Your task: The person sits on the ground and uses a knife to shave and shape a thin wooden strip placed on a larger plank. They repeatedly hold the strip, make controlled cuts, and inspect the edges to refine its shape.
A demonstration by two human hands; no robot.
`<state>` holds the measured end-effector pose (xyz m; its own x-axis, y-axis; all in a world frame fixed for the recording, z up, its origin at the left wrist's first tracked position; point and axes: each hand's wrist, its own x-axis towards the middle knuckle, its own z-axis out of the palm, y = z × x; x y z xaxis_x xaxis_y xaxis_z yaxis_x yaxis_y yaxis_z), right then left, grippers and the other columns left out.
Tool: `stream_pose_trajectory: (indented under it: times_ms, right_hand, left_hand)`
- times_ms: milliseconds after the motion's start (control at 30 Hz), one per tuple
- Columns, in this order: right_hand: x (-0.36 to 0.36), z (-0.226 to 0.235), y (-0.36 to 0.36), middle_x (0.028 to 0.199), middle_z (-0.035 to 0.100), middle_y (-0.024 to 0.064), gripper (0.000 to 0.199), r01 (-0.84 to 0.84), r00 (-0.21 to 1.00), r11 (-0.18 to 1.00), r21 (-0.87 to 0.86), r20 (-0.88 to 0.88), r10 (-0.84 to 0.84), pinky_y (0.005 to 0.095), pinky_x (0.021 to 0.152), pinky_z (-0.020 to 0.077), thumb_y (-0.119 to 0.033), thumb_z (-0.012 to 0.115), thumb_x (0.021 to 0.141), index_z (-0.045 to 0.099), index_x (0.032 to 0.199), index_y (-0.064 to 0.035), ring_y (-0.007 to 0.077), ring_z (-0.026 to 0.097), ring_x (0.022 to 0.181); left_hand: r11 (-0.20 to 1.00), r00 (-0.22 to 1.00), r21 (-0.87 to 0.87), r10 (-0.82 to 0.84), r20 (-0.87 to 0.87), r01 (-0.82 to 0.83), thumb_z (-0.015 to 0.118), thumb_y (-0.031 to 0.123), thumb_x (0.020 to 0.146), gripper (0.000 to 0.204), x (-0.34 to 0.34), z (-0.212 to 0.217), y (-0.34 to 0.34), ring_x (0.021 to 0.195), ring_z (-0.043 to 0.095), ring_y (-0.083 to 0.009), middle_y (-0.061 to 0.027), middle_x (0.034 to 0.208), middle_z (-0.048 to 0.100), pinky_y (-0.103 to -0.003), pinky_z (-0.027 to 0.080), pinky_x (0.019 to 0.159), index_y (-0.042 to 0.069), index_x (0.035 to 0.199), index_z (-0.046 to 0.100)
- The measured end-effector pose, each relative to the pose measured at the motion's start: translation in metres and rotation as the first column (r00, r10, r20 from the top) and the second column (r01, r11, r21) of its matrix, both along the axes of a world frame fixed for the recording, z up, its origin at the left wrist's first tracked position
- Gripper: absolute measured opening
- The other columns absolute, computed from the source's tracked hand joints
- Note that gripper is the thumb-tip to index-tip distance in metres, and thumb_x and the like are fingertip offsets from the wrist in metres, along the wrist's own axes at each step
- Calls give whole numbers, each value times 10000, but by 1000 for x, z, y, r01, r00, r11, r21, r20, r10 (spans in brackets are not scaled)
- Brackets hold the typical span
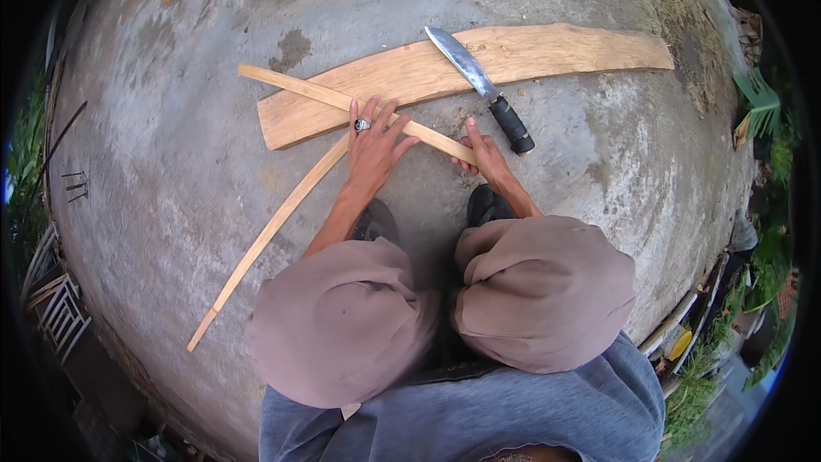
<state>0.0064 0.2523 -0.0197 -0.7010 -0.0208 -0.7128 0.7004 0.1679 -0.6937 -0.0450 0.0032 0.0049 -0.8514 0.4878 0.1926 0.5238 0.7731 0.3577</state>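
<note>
A long, thin wooden strip (295, 83) slants across the near left part of a wide wooden board (547, 50). My left hand (374, 150), with a ring on one finger, rests on the strip's middle, its fingers spread over it. The strip's near right end lies between the thumb and fingers of my right hand (487, 158). A second narrow strip (269, 235) runs from beside my left hand toward the lower left; its upper end is hidden by that hand. A large knife (466, 64) with a dark wrapped handle lies with its blade across the board, its handle near my right hand.
Grey concrete floor (171, 120) spreads around the board. My feet and bent knees are just below my hands. Several small dark rods (77, 186) lie at the far left. Plants (759, 103) and clutter border the right edge, and a white slatted frame (63, 318) stands at the left.
</note>
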Motion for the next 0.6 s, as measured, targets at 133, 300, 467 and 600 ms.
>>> stream_pose_trajectory:
  times_ms: [133,300,467,600]
  right_hand:
    - [-6,5,7,622,624,99,967,21,996,992,126,-91,-10,348,610,483,-813,254,988,726,874,23,190,604,589]
    - [-20,37,-5,917,702,203,676,77,811,880,468,-543,218,421,831,516,-630,485,1024,702,1084,7,294,679,933]
    - [-23,36,33,1183,649,234,519,327,742,522,788,-556,376,509,954,485,-387,702,949,590,1324,-46,391,631,1099]
    - [-11,14,59,1197,632,234,562,80,867,527,846,-320,381,521,962,486,-312,756,901,549,1355,-54,433,623,1117]
  left_hand:
    - [997,994,59,-58,97,52,765,387,897,405,-3,11,1,1225,568,-283,-59,1203,641,-523,345,1178,158,1230,739]
    - [997,996,10,83,-41,-83,775,348,903,432,12,21,-35,932,584,-270,-48,950,600,-449,468,834,189,1302,727]
    - [961,963,68,267,25,-268,750,335,936,439,7,4,-40,851,570,-272,-74,856,565,-434,467,760,172,1342,711]
    - [952,950,53,294,102,-300,746,335,943,418,12,0,-32,844,573,-270,-90,836,555,-429,467,746,142,1314,723]
